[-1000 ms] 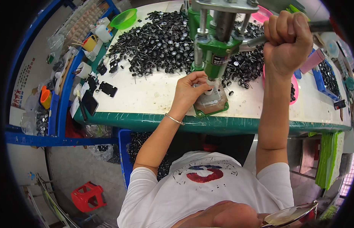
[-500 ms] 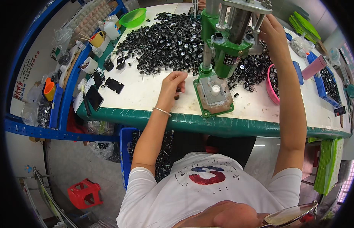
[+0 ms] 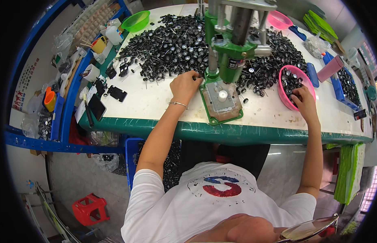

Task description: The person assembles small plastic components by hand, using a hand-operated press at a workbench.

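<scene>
My left hand (image 3: 186, 87) is at the near edge of a heap of small black wheels with thin metal pins (image 3: 172, 52), left of the green hand press (image 3: 233, 60). Its fingers are closed on a small dark piece that looks like one of these wheels; they partly hide it. On the press base (image 3: 214, 115), a grey plate (image 3: 218, 103) carries a white round fixture (image 3: 223, 95) with nothing black on it. My right hand (image 3: 306, 102) reaches over the near rim of a pink bowl (image 3: 311, 83), its fingers pinched at a black wheel among several others.
A green bowl (image 3: 136, 22) and another pink bowl (image 3: 280, 20) stand farther back. Right of the near pink bowl are a blue case (image 3: 312, 75), a pink cylinder (image 3: 331, 69) and a blue tray of wheels (image 3: 346, 97). A phone (image 3: 97, 107) lies at left.
My right hand has come down from the press's upper right side to the near pink bowl. My left hand has moved slightly up toward the wheel heap. The whole view has shifted slightly.
</scene>
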